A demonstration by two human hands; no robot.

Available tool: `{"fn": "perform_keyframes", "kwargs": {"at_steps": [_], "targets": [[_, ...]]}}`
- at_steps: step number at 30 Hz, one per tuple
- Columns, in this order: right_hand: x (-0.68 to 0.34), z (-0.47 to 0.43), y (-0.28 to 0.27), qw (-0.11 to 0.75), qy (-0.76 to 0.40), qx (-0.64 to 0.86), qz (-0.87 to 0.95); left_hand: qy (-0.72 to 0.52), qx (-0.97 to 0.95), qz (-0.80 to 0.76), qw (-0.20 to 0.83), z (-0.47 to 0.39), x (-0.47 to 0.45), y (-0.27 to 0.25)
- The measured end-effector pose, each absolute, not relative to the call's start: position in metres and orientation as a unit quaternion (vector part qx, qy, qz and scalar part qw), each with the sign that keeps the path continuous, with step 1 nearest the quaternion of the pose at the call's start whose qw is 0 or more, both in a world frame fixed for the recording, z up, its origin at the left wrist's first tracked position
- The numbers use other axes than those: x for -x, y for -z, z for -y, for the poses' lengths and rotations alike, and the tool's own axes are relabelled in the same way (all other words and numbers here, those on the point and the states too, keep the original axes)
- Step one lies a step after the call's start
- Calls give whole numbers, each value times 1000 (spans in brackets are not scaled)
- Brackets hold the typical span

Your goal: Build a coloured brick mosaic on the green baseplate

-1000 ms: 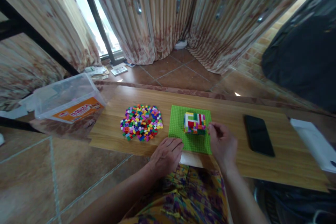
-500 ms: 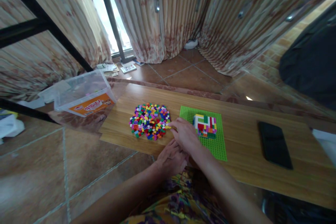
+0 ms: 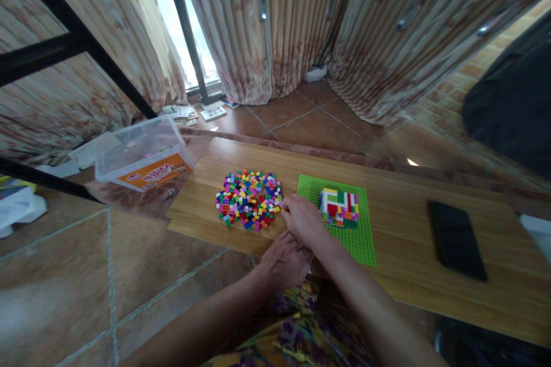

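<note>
My right hand (image 3: 305, 219) is at the right edge of a round heap of small coloured toy bricks (image 3: 247, 198). Its thumb and forefinger are pinched together, with a bit of a yellow brick (image 3: 283, 211) showing at the tips. My left hand (image 3: 284, 261) rests at the table's near edge, just below the right hand and touching it. Its fingers are curled and partly hidden, so any contents cannot be seen. Right of my hands, a block-shaped build of white, red, green, yellow and pink bricks (image 3: 340, 206) stands on a green baseplate (image 3: 364, 246).
A black phone (image 3: 457, 239) lies on the wooden table (image 3: 400, 229) at the right. Beyond the table's left end, a clear plastic box (image 3: 144, 152) with an orange label stands on the floor. Papers (image 3: 214, 112) lie near the curtains (image 3: 241, 40).
The view has shifted slightly, moving everything a little to the right. My right fingertips have closed in over the yellow piece, which shows less now. The left hand stays below the right.
</note>
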State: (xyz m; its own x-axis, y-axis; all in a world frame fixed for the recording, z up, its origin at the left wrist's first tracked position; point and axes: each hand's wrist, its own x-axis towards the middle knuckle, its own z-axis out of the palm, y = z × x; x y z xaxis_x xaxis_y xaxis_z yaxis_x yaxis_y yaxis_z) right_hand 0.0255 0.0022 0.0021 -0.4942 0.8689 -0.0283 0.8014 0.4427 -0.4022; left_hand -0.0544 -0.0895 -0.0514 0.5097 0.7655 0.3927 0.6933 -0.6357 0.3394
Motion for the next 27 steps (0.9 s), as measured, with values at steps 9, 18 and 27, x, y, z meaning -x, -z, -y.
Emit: {"fn": "perform_keyframes", "kwargs": {"at_steps": [9,18,27], "targets": [[-73,34,-25,280,-278,549,736,-249,-861,-437,73,89,55,39],[-170,40,-6,351,-194,685,608,-259,-859,-435,72,86,56,31],[-162,28,5,315,-139,670,657,-255,-857,-440,78,85,55,28]]}}
